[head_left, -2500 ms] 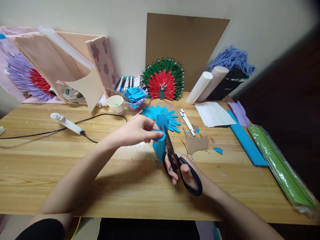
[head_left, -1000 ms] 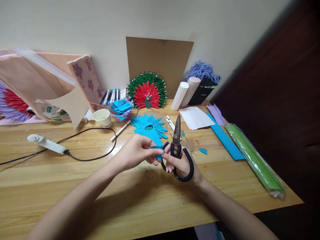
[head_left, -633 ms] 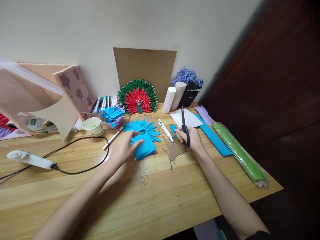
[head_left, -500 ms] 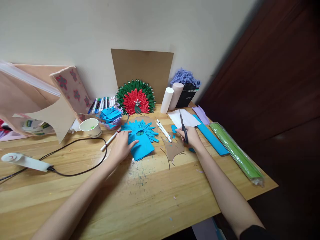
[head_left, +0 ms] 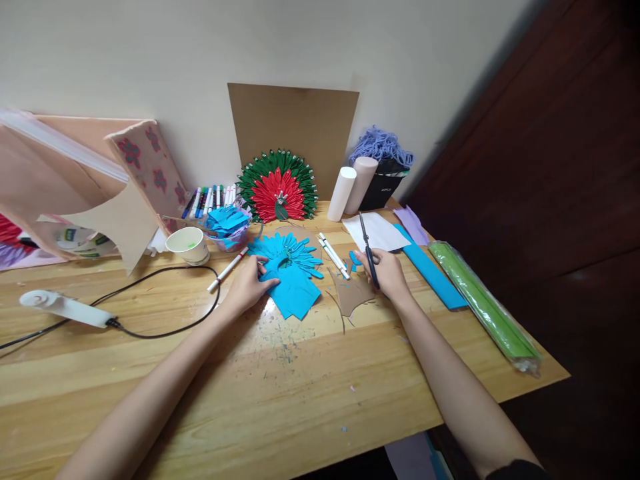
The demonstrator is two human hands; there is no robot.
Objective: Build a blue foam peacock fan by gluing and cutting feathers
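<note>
My left hand (head_left: 250, 285) pinches the edge of blue paper sheets (head_left: 297, 293), with the thumb on top. The sheets overlap at an angle and cover the near part of a blue paper flower shape (head_left: 290, 252) on the table. My right hand (head_left: 390, 277) grips black-handled scissors (head_left: 369, 252), blades pointing away from me. Below its fingertips lie small blue paper scraps (head_left: 355, 259) and a brown cardboard offcut (head_left: 353, 293). White markers (head_left: 334, 256) lie between my hands.
A green and red peacock-like fan (head_left: 278, 190) leans on a brown board (head_left: 295, 123). Nearby are a paper cup (head_left: 189, 245), a glue gun (head_left: 65, 309) with a looped cable, white paper (head_left: 375, 231), a blue paper roll (head_left: 433, 270) and a wrapped green roll (head_left: 483, 303).
The blue sheets under my left hand have fanned apart, one now turned against the other. My right hand still holds the scissors. The whole view has shifted slightly.
</note>
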